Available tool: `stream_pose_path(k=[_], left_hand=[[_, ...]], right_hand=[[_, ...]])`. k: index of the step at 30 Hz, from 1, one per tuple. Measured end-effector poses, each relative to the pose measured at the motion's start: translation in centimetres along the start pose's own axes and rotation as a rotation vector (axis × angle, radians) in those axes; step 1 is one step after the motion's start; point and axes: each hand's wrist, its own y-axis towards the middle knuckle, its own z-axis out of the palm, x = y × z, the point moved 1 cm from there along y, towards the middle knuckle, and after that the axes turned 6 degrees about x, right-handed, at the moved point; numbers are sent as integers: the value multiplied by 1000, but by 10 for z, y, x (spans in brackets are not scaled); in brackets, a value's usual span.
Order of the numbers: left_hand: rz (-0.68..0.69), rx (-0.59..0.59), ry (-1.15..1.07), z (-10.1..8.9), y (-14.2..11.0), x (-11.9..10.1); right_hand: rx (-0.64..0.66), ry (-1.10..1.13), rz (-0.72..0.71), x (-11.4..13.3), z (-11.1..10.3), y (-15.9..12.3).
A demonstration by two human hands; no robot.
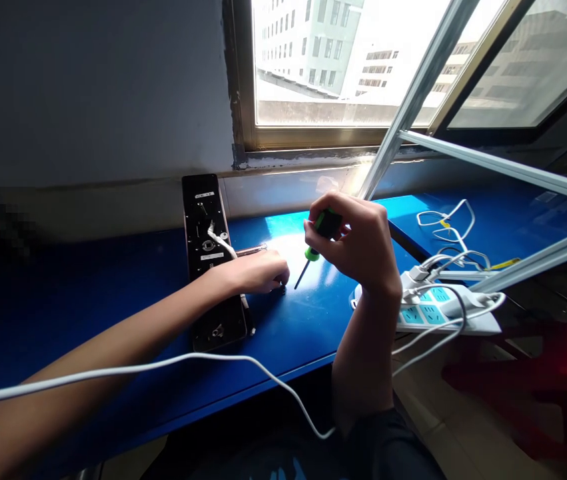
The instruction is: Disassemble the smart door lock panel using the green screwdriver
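My right hand point(350, 243) clenches a green screwdriver point(312, 254) above the blue tabletop point(313, 313), my left hand point(258, 273) pinches a small dark part point(282, 289) beside the black panel point(204, 207), and a slipping tip could flick that part away.

Green-and-black screwdriver point(325, 225), blue tabletop point(88, 280).

Probably a workshop, blue workbench point(63, 300), power strip point(433, 315), window point(343, 80)
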Motion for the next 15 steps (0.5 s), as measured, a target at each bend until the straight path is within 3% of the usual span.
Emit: stream_pose_path(k=[11, 15], left_hand=[[-13, -33, -23, 2, -10, 5], [-9, -119, -10, 0, -21, 4]], right_hand=[[3, 26, 13, -1, 2, -2], [-45, 45, 22, 4, 5, 2]])
